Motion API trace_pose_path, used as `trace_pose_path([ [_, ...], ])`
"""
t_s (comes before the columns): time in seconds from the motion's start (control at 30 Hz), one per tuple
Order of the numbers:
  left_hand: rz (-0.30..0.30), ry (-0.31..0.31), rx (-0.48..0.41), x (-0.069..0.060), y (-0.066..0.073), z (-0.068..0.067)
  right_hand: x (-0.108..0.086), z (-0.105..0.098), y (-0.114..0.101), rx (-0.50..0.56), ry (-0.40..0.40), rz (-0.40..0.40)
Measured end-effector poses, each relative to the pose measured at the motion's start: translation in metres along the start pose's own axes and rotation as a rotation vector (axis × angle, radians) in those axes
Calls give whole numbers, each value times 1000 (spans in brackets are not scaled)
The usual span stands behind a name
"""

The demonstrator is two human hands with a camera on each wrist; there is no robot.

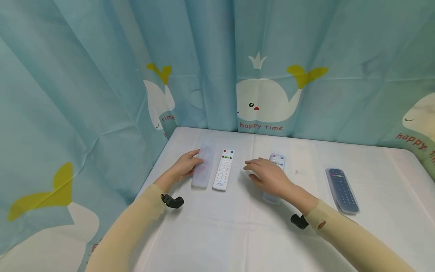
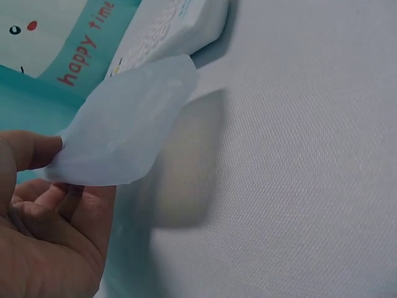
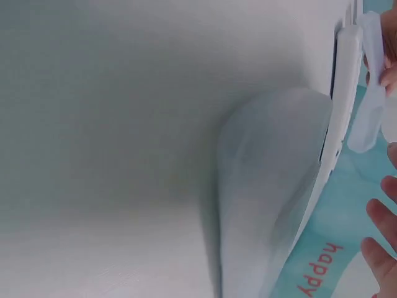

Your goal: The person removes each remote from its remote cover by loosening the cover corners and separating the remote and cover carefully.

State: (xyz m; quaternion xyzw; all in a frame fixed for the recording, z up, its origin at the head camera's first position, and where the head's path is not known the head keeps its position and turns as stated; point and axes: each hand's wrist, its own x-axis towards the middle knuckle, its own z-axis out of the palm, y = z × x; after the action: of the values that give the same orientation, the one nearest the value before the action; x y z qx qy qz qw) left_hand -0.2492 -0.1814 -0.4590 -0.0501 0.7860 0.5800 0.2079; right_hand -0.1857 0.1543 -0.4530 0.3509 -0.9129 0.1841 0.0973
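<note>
My left hand (image 1: 184,165) pinches the edge of a translucent remote-control cover (image 1: 203,170) between thumb and fingers. In the left wrist view the cover (image 2: 127,124) is lifted off the tabletop and casts a shadow on it. Just right of it lies a bare white remote control (image 1: 223,170), buttons up. My right hand (image 1: 270,175) hovers with its fingers extended, holding nothing. Beneath that hand, partly hidden, is a second white remote control (image 1: 278,159) in a translucent cover; the cover's end (image 3: 267,180) looms large in the right wrist view.
A dark remote control (image 1: 343,190) in a clear cover lies to the right on the white table (image 1: 217,234). Blue curtains (image 1: 217,56) printed with whales hang along the back and left edges of the table.
</note>
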Motion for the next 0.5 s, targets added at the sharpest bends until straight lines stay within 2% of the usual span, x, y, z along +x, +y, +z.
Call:
trace_pose_path([
  [0.3,5,-25,-8,6,-4,-1,-26,-6,7,30,77,-30],
  [0.5,10,-37,15,8,-4,-2,-38,-8,9,31,79,-23],
])
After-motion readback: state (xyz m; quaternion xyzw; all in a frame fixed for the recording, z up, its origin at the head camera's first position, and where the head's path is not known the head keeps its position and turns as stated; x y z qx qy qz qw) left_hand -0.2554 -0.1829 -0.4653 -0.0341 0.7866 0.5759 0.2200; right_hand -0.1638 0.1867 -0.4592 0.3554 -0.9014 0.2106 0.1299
